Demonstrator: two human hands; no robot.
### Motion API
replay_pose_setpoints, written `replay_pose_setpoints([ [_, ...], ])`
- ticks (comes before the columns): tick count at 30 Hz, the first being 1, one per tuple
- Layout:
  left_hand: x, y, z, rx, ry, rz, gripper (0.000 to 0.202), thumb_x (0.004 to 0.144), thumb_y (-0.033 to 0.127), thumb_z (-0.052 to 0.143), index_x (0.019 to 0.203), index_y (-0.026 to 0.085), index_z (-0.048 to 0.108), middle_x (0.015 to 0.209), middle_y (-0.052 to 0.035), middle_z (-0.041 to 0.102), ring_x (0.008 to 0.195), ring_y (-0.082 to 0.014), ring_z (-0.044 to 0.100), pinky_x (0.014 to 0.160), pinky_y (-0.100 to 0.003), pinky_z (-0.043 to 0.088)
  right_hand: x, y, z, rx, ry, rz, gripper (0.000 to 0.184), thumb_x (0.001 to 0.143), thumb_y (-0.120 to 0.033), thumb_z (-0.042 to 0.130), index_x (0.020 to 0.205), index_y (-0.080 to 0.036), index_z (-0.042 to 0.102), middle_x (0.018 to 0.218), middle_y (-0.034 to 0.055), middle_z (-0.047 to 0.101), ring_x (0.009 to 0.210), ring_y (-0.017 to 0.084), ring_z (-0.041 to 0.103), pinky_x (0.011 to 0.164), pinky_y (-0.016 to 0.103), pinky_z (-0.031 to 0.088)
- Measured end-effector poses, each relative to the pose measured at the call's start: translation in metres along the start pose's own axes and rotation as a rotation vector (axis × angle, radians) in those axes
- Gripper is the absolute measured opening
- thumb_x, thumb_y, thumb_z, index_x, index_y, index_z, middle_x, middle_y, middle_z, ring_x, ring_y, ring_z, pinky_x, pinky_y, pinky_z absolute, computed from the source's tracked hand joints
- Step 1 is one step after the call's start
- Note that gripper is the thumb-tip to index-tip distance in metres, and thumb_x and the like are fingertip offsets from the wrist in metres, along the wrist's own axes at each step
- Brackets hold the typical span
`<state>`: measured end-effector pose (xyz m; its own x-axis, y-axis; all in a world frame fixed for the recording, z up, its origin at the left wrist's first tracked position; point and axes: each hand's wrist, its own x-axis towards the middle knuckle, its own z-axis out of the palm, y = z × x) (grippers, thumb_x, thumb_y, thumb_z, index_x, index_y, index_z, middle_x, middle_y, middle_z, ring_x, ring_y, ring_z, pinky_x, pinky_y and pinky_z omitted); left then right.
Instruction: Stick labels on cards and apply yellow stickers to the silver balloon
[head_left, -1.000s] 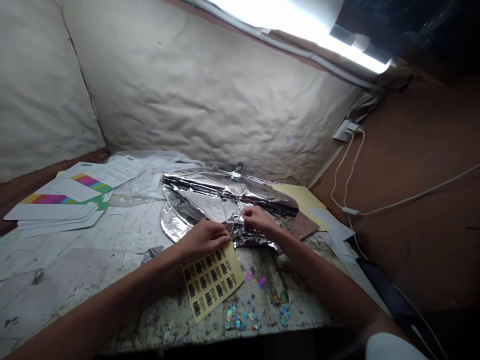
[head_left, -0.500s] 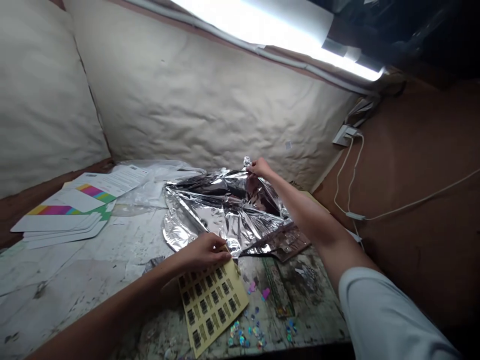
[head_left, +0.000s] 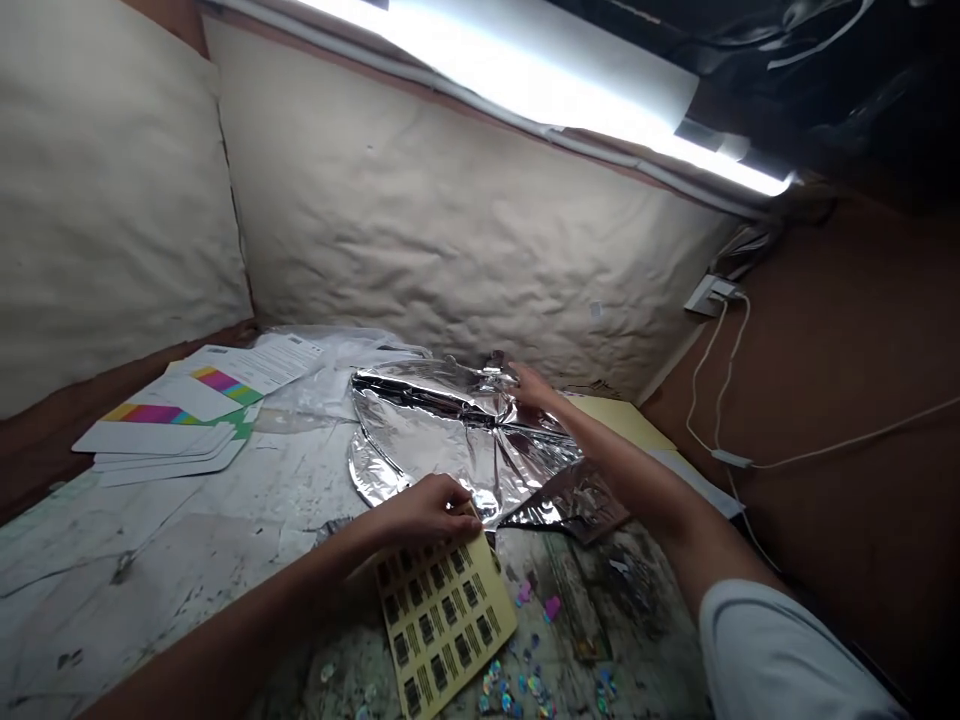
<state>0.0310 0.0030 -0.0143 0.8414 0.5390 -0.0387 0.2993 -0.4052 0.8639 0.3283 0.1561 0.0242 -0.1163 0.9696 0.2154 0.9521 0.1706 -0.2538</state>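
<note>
My left hand (head_left: 435,508) is closed on the upper edge of a yellow sheet of barcode stickers (head_left: 442,615), thumb on top. The sheet slants down toward the table's front edge. Behind it lies a flat, crinkled silver foil piece (head_left: 427,425) that looks like an uninflated foil balloon, with rounded edges and creases. At its far edge, my right hand (head_left: 534,388) has its fingers closed on the foil, beside a small narrow tab; the fingertips are partly hidden.
White cards with coloured stripes (head_left: 165,440) are stacked at the left, beside clear plastic wrapping (head_left: 337,350). Shiny confetti (head_left: 517,690) lies near the front edge. Yellow sheets (head_left: 619,420) lie at the back right. A white cable (head_left: 731,459) hangs along the right wall, under a bright lamp.
My right hand has come down a little at the far edge, and the raised foil now lies flatter. My left hand still holds the sticker sheet. The view has shifted slightly.
</note>
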Motion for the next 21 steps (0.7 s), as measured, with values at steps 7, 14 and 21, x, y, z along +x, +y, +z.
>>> replay_pose_setpoints([
  [7, 0.0, 0.0, 0.0, -0.019, 0.028, 0.008, 0.037, 0.075, 0.049, 0.061, 0.08, 0.014, 0.073, 0.07, -0.0035, 0.066, 0.066, -0.0167, 0.056, 0.062, -0.025, 0.039, -0.11, 0.052, -0.03, -0.257, -0.094, -0.024, 0.033, 0.09, -0.038, 0.056, 0.115, -0.017, 0.064, 0.123, 0.0146, 0.062, 0.117, 0.03, 0.054, 0.1, 0.037, 0.038],
  [14, -0.003, 0.007, -0.003, -0.136, 0.004, -0.024, 0.041, 0.072, 0.055, 0.065, 0.072, 0.014, 0.067, 0.065, -0.0012, 0.062, 0.063, -0.0154, 0.054, 0.06, -0.024, 0.039, -0.133, 0.098, -0.067, -0.327, -0.13, 0.173, 0.038, 0.092, -0.041, 0.052, 0.11, -0.012, 0.07, 0.113, 0.0181, 0.069, 0.106, 0.03, 0.063, 0.089, 0.032, 0.045],
  [21, 0.0, 0.012, -0.009, -0.503, 0.269, -0.076, 0.046, 0.075, 0.059, 0.065, 0.076, 0.014, 0.059, 0.068, -0.0012, 0.061, 0.057, -0.0138, 0.055, 0.054, -0.024, 0.041, -0.142, 0.032, -0.039, -0.172, -0.037, -0.036, 0.038, 0.097, -0.042, 0.043, 0.124, -0.024, 0.061, 0.127, 0.0077, 0.063, 0.116, 0.024, 0.057, 0.098, 0.035, 0.042],
])
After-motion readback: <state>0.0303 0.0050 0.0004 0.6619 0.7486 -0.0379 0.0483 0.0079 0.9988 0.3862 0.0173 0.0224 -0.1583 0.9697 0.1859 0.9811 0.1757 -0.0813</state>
